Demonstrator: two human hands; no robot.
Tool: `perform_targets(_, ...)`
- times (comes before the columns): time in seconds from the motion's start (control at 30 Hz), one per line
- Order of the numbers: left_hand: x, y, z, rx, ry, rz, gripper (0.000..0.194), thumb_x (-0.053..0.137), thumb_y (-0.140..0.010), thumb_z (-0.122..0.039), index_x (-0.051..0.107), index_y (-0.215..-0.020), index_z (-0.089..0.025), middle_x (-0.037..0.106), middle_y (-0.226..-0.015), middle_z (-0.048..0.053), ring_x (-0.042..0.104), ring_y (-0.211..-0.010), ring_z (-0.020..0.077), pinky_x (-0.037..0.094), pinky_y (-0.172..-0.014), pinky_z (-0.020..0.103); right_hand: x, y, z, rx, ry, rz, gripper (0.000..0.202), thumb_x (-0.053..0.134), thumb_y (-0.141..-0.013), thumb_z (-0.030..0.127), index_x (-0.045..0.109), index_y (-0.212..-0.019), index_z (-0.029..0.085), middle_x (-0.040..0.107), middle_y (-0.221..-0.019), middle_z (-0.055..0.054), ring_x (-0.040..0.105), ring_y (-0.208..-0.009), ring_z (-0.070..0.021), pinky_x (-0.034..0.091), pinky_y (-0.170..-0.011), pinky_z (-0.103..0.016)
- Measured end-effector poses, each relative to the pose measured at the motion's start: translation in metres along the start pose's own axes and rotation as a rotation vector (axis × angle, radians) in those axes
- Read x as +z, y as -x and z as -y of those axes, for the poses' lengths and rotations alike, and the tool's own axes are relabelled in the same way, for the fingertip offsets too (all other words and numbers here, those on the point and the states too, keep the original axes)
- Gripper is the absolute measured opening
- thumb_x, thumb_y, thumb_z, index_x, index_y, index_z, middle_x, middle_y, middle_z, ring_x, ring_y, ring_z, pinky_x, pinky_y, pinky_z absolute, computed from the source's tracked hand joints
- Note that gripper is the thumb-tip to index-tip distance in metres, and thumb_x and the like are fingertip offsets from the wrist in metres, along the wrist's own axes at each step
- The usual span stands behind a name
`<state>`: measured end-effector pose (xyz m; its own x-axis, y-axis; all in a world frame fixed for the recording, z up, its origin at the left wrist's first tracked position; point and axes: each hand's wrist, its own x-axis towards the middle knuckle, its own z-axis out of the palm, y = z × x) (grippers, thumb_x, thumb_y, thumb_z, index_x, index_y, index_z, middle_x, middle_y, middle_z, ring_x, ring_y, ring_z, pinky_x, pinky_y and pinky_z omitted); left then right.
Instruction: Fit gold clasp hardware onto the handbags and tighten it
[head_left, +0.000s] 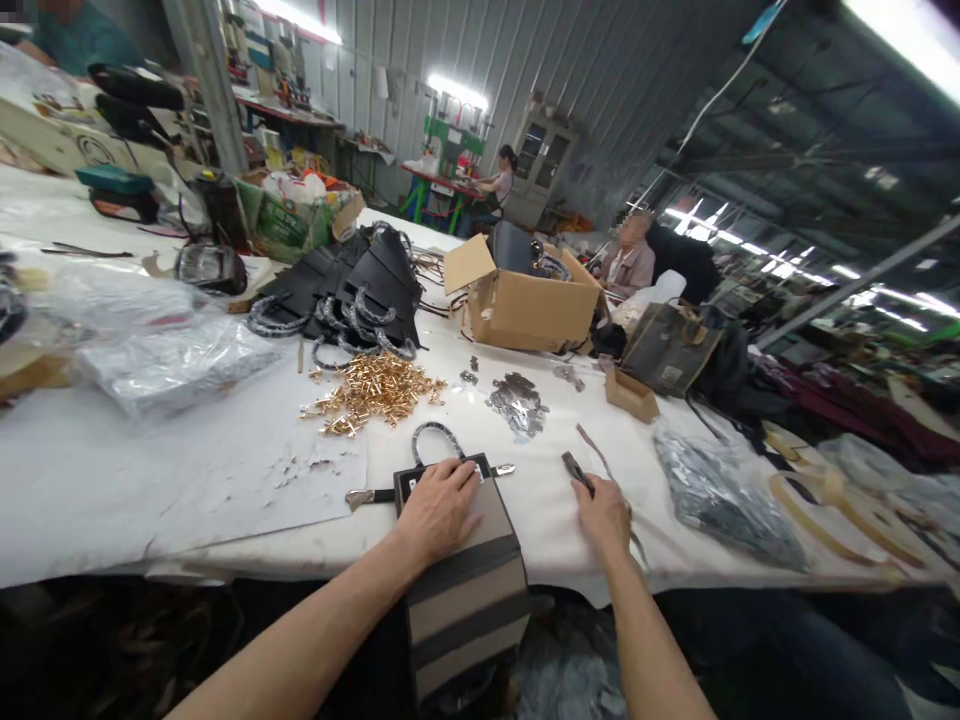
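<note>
A striped grey and black bag (469,600) lies at the table's front edge, its lower part hanging over. A patterned loop handle (439,428) rises at its far end, and straps with metal tips stick out on both sides. My left hand (442,510) rests flat on the bag's upper part, fingers spread. To the right of the bag, my right hand (606,510) is closed around a dark hand tool (576,470) that points away from me. A thin strip (595,445) lies beside that hand.
Beyond the bag are a pile of gold-coloured fasteners (379,388), flat metal pieces (517,403), black bag parts (360,285) and a cardboard box (532,308). Plastic-wrapped items lie left and right. Two people sit farther back; another is at the upper left.
</note>
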<state>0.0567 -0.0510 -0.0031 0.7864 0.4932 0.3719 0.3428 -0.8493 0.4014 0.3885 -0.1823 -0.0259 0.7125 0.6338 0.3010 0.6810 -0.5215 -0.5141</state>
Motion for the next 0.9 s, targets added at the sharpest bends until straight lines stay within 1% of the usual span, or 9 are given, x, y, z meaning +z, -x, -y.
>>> perform_targets(0.1,0.006,0.001,0.000,0.007,-0.035,0.000,0.047,0.065,-0.092,-0.041,0.060,-0.133,-0.019,0.062,-0.140,0.014,0.052,-0.126,0.0356,0.043,-0.104,0.051,-0.001,-0.001,0.029,0.087,-0.289,-0.006,0.045,0.061,-0.081,0.062,0.065,-0.096,0.020,0.064,-0.078,-0.006,0.061,-0.077,-0.0269,0.048,-0.075,-0.041)
perform_targets(0.2,0.008,0.001,-0.001,0.011,-0.049,0.006,0.047,0.063,-0.093,-0.041,0.060,-0.133,-0.017,0.062,-0.140,0.013,0.052,-0.126,0.0358,0.042,-0.103,0.050,0.002,0.003,0.080,0.163,-0.806,0.008,0.038,0.060,-0.088,0.060,0.055,-0.097,0.024,0.054,-0.073,0.003,0.051,-0.060,-0.0149,0.043,-0.059,-0.028)
perform_targets(0.27,0.009,0.001,-0.002,0.008,-0.046,0.007,0.048,0.062,-0.094,-0.041,0.059,-0.135,-0.017,0.061,-0.141,0.013,0.051,-0.127,0.0358,0.041,-0.104,0.050,0.007,0.010,0.119,0.188,-1.137,0.073,0.034,0.067,-0.086,0.053,0.050,-0.088,0.024,0.046,-0.073,0.006,0.039,-0.052,-0.0091,0.033,-0.049,-0.023)
perform_targets(0.37,0.008,0.000,-0.003,-0.001,-0.041,0.004,0.048,0.062,-0.094,-0.041,0.059,-0.135,-0.017,0.061,-0.142,0.013,0.052,-0.127,0.0354,0.040,-0.105,0.050,0.019,0.023,0.168,0.211,-1.335,0.147,0.041,0.065,-0.089,0.052,0.040,-0.074,0.024,0.029,-0.063,0.010,0.023,-0.045,-0.0072,0.021,-0.041,-0.022)
perform_targets(0.43,0.007,0.000,-0.003,-0.004,-0.042,0.008,0.046,0.062,-0.093,-0.040,0.059,-0.134,-0.018,0.061,-0.143,0.012,0.052,-0.127,0.0349,0.040,-0.105,0.049,0.029,0.031,0.187,0.187,-1.355,0.127,0.045,0.063,-0.090,0.051,0.035,-0.069,0.024,0.027,-0.059,0.010,0.021,-0.043,-0.0075,0.019,-0.040,-0.023)
perform_targets(0.5,0.006,-0.001,-0.004,-0.007,-0.047,0.018,0.046,0.061,-0.093,-0.040,0.058,-0.134,-0.019,0.061,-0.143,0.012,0.052,-0.128,0.0342,0.040,-0.106,0.048,0.038,0.040,0.195,0.139,-1.370,0.048,0.046,0.063,-0.090,0.046,0.031,-0.066,0.024,0.026,-0.056,0.009,0.022,-0.042,-0.0076,0.018,-0.040,-0.024)
perform_targets(0.6,0.005,-0.002,-0.004,-0.010,-0.058,0.040,0.047,0.061,-0.094,-0.040,0.058,-0.135,-0.017,0.060,-0.144,0.012,0.051,-0.129,0.0335,0.039,-0.107,0.048,0.046,0.049,0.196,0.075,-1.426,-0.062,0.048,0.059,-0.094,0.039,0.027,-0.062,0.023,0.021,-0.052,0.009,0.018,-0.040,-0.0075,0.016,-0.040,-0.025)
perform_targets(0.7,0.003,-0.003,-0.005,-0.017,-0.073,0.065,0.049,0.060,-0.094,-0.041,0.057,-0.136,-0.016,0.060,-0.144,0.011,0.050,-0.129,0.0325,0.039,-0.107,0.047,0.050,0.054,0.192,0.013,-1.479,-0.093,0.047,0.053,-0.097,0.037,0.027,-0.060,0.023,0.021,-0.049,0.010,0.015,-0.039,-0.0076,0.016,-0.040,-0.025)
perform_targets(0.9,0.000,-0.004,-0.006,-0.030,-0.099,0.098,0.050,0.056,-0.096,-0.044,0.056,-0.138,-0.016,0.059,-0.145,0.008,0.048,-0.131,0.0298,0.038,-0.109,0.044,0.060,0.059,0.193,-0.093,-1.569,-0.144,0.044,0.051,-0.098,0.028,0.030,-0.059,0.022,0.023,-0.047,0.011,0.017,-0.037,-0.0063,0.017,-0.039,-0.022)
